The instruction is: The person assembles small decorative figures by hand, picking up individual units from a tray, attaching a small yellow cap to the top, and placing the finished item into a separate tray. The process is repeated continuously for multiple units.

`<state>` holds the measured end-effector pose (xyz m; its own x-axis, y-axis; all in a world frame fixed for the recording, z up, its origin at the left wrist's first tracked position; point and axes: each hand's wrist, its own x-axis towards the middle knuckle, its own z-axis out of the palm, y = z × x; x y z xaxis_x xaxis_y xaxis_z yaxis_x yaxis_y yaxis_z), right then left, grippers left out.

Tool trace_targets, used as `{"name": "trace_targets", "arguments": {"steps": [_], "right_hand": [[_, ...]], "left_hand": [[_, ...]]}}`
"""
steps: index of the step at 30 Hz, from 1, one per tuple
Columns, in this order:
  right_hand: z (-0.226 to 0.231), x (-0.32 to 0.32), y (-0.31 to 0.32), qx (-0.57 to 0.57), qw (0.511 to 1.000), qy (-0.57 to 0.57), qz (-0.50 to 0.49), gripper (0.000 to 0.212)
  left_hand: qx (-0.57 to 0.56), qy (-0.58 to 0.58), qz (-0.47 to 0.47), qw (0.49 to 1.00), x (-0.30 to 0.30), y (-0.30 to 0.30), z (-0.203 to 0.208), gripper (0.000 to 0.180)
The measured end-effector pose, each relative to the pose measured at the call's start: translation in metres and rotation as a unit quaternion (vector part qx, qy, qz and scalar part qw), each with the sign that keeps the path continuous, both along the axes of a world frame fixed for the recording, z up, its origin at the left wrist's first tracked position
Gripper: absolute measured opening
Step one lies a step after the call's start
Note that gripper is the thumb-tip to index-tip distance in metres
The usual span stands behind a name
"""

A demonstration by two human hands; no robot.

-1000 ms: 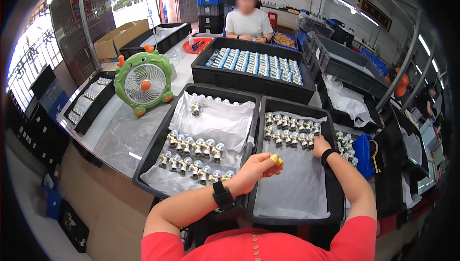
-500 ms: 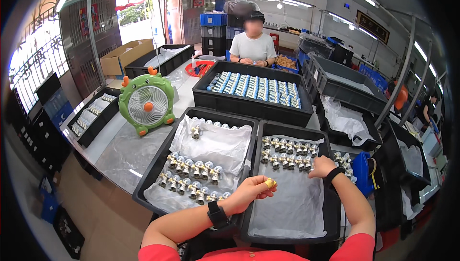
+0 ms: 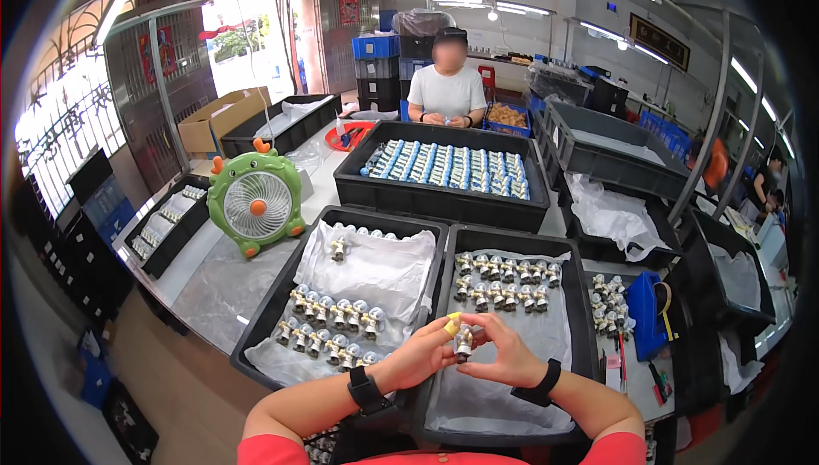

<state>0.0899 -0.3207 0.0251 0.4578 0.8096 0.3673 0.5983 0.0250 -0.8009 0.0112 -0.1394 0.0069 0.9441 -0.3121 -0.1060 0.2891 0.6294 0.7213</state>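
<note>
Both my hands meet over the near part of a black tray point(image 3: 587, 337) lined with thin white sheet. My right hand point(image 3: 512, 361) pinches a small figurine point(image 3: 463, 345), pale on top with gold and a dark base, held upright. My left hand point(image 3: 418, 356) is closed with its fingertips against the figurine's left side; a yellow wrap point(image 3: 453, 325) covers one fingertip. Beyond my hands, two rows of similar figurines point(image 3: 503, 281) lie in this tray. More rows of figurines point(image 3: 337, 307) lie in the lined tray to the left.
A large black crate point(image 3: 350, 177) of blue-and-white pieces stands ahead, with a person point(image 3: 446, 90) seated behind it. A green fan point(image 3: 256, 196) stands at left. To the right are loose figurines point(image 3: 610, 307), a blue bin point(image 3: 650, 316) and hand tools point(image 3: 659, 384).
My right hand has come back from the right end of the figurine rows with a figurine. It has met my left hand over the tray. The view has shifted slightly.
</note>
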Motion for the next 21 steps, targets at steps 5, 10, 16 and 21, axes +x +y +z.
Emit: {"name": "trace_targets", "arguments": {"steps": [5, 10, 16, 21], "right_hand": [[-0.011, 0.001, -0.002, -0.013, 1.000, -0.015, 0.023, 0.072], [-0.009, 0.005, -0.003, 0.002, 1.000, 0.010, 0.022, 0.073], [-0.001, 0.003, -0.004, -0.015, 0.999, -0.040, -0.030, 0.079], [0.001, -0.002, -0.002, 0.003, 0.998, -0.054, -0.042, 0.084]], "left_hand": [[0.029, 0.018, -0.013, 0.999, 0.001, 0.001, -0.003, 0.045], [0.016, 0.007, -0.010, 1.000, 0.001, 0.001, -0.002, 0.044], [0.103, 0.006, 0.028, 0.994, 0.003, -0.003, 0.002, 0.057], [0.076, -0.002, 0.039, 0.996, 0.003, -0.004, 0.002, 0.054]]}}
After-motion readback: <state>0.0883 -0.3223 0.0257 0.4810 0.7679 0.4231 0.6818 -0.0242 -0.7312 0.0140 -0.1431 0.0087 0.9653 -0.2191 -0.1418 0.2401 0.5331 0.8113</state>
